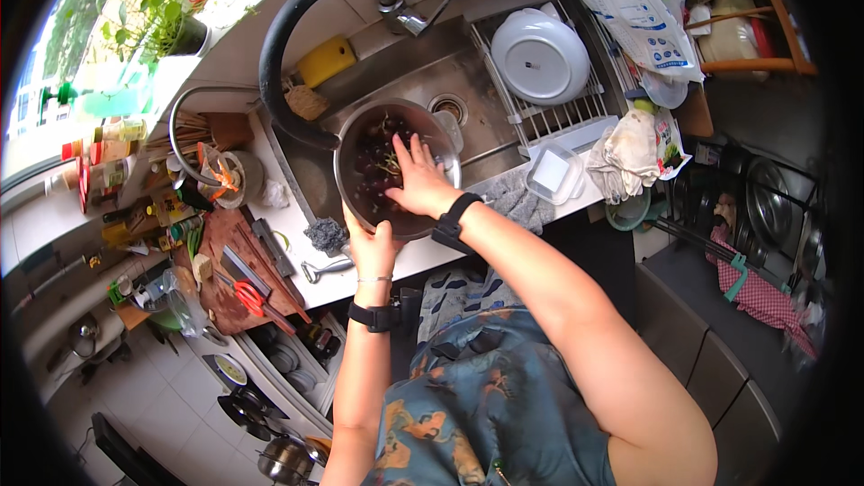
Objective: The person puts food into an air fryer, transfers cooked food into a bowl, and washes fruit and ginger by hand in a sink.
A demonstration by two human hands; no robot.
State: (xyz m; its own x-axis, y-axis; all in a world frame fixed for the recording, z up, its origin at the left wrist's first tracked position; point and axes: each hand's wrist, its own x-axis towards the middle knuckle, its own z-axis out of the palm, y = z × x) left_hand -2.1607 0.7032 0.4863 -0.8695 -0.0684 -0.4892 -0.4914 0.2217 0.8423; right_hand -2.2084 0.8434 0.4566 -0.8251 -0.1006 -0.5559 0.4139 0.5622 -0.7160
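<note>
A round stainless-steel bowl [345, 189] rests over the sink's near edge. Dark cherries [368, 155], some with green stems, lie in it, seemingly in water. My left hand [370, 243] grips the near-left rim, its thumb showing outside and its other fingers partly hidden. Over the cherries, my right hand [422, 179] reaches in palm down with fingers spread; whether its fingertips touch the fruit is hard to tell. The black faucet hose [273, 61] arches to the left rim of the bowl. A clear plastic piece [448, 131] shows just past the bowl's right side.
Right of the sink basin [412, 84], a drying rack [516, 115] holds a white bowl [540, 57]. A grey cloth [520, 202] and a plastic container [555, 172] lie on the counter. To the left are steel wool [326, 236], a peeler [327, 268], a cleaver [244, 270] and red-handled scissors [250, 298].
</note>
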